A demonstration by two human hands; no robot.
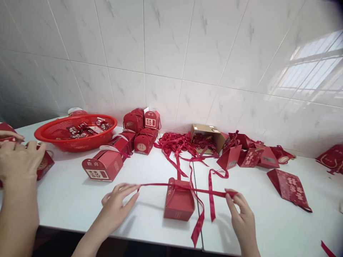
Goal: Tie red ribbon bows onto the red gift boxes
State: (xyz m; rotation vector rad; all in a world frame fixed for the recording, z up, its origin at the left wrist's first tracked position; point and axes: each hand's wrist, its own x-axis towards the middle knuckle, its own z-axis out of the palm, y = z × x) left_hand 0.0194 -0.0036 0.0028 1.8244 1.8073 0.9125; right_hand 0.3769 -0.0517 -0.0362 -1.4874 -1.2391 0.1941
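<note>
A small red gift box [179, 200] stands on the white table [150, 167] near its front edge. A red ribbon [158, 185] runs taut across the box's top. My left hand [119, 201] pinches the ribbon's left end, fingers closed on it. My right hand [241, 210] pinches the ribbon's right end, to the right of the box. Loose ribbon tails hang down over the table's edge in front.
Another person's hands [18, 160] work on a red box at the far left. A red basket [76, 132] of small items, several closed red boxes [140, 130], a ribbon heap [174, 142], an open cardboard box [207, 137] and flat red bags [291, 187] lie behind.
</note>
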